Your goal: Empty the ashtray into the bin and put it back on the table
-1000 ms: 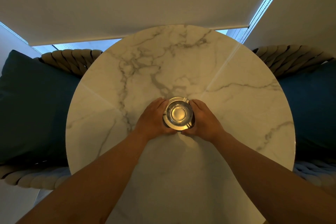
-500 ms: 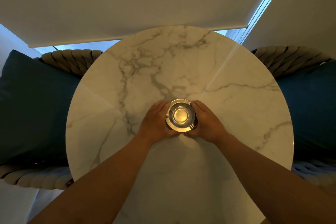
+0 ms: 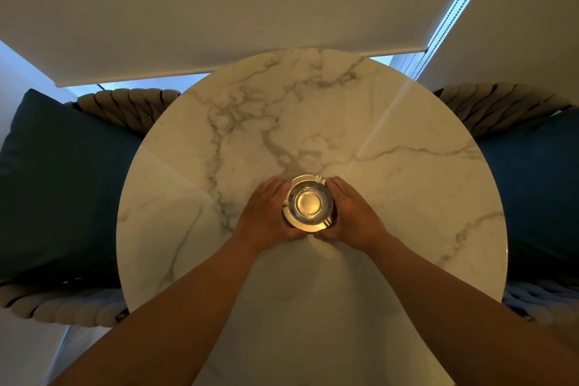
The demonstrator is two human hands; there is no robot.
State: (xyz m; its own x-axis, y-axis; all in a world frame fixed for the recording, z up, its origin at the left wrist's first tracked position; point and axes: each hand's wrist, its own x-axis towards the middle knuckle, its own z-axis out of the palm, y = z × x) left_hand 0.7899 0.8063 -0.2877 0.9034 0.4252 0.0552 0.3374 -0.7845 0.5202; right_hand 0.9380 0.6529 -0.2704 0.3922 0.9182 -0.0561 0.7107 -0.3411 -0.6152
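A round shiny metal ashtray (image 3: 308,203) sits near the middle of a round white marble table (image 3: 407,185). Its bowl looks bare and reflects warm light. My left hand (image 3: 264,216) cups its left side and my right hand (image 3: 354,213) cups its right side, fingers wrapped around the rim. The thumbs nearly meet in front of it. I cannot tell whether the ashtray rests on the table or is held just above it. No bin is in view.
Two woven rope chairs flank the table, each with a dark blue cushion: one on the left (image 3: 62,185), one on the right (image 3: 539,191). A lowered roller blind (image 3: 238,9) hangs behind the table, its bead chain (image 3: 454,6) at the right.
Both hands stay on the ashtray. Hands and ashtray have shifted slightly right and nearer to me in the view, and the ashtray now looks more level.
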